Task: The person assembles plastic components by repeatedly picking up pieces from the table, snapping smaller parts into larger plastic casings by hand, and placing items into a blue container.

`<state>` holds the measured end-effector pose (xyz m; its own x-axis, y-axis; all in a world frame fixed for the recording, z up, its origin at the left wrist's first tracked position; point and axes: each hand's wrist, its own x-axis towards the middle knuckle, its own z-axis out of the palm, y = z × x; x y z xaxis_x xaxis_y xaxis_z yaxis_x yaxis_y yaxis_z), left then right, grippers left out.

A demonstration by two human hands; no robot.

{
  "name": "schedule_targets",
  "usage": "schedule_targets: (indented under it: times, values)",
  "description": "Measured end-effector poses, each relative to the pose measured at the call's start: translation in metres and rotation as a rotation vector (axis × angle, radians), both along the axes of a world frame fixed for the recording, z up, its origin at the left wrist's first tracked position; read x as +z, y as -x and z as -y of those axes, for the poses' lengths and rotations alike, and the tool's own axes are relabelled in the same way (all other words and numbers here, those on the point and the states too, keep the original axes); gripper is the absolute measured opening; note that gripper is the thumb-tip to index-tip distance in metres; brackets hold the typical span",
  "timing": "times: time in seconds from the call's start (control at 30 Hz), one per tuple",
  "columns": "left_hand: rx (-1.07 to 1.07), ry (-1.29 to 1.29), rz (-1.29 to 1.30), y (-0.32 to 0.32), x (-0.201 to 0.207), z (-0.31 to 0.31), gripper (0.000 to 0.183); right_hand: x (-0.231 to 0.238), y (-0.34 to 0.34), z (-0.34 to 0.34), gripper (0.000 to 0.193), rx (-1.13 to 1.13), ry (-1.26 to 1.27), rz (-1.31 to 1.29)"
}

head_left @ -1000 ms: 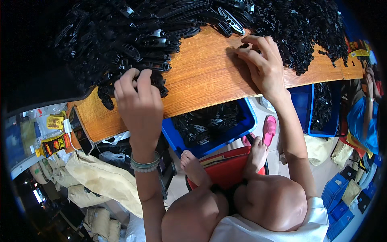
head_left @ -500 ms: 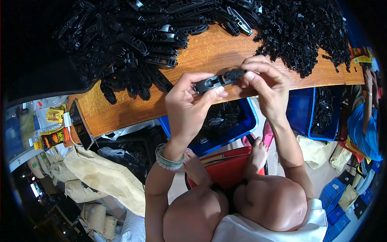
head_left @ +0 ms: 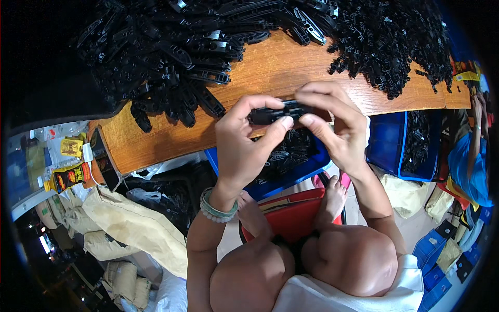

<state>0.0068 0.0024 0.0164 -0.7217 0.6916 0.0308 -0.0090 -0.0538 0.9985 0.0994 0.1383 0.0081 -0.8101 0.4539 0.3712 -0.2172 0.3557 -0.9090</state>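
A long black plastic part (head_left: 266,115) is held level above the near edge of the wooden table. My left hand (head_left: 248,136) grips its left end, with the thumb along the near side and the fingers along the far side. At the other end, my right hand (head_left: 338,125) pinches the part between thumb and fingers, which are slightly blurred. Whether a separate small piece is in the right fingers is hidden. Beyond my hands lie a heap of similar long black parts (head_left: 171,57) and, to the right, a heap of small black clips (head_left: 384,47).
Under the table edge stands a blue bin (head_left: 323,156) with black parts inside. Another blue bin (head_left: 387,140) is to the right. A red stool (head_left: 291,213) is between my legs. Paper sacks (head_left: 135,223) lie at left; another person (head_left: 470,156) sits far right.
My right hand has moved left and closed in on the part. The part has turned to lie more level, and its hollow side no longer shows plainly.
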Motion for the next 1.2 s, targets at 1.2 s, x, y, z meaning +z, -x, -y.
schedule_targets:
  times: [1.2]
  values:
    - [-0.126, 0.192, -1.321, 0.001, -0.034, -0.116, 0.043, -0.035, -0.010, -0.093, 0.034, -0.617, -0.427, 0.109]
